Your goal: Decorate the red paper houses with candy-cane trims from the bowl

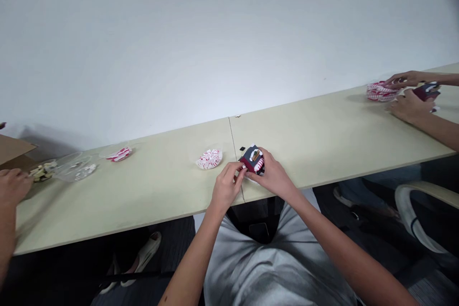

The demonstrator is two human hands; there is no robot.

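The person's left hand [226, 185] and right hand [273, 176] are close together near the front edge of the pale surface [161, 196], each closed narrowly on a dark packaged item [253, 159]. The left fingertips pinch its near corner, while the right hand grips it from the far side. The item sits between the hands, just above the surface. It is dark grey and maroon, with a red-and-white striped fabric edge and a white oval patch bearing a brown mark (any print on it is too small to read).

Just beyond the left hand lies a round red-and-white striped bundle [209, 158], and a small black square [242, 148] sits just past the fingers, beside a thin seam in the surface [232, 143].

Well to the left of the hands are a clear plastic bag [73, 167], a smaller red-and-white piece [119, 154], a heap of beige pieces [41, 172] and a cardboard box [12, 149], with a co-worker's hand [12, 186] beside them.

Far to the right of the hands, a second co-worker's two hands [409, 98] work over a striped pile [382, 91], and a dark maroon item [426, 91] is held there.
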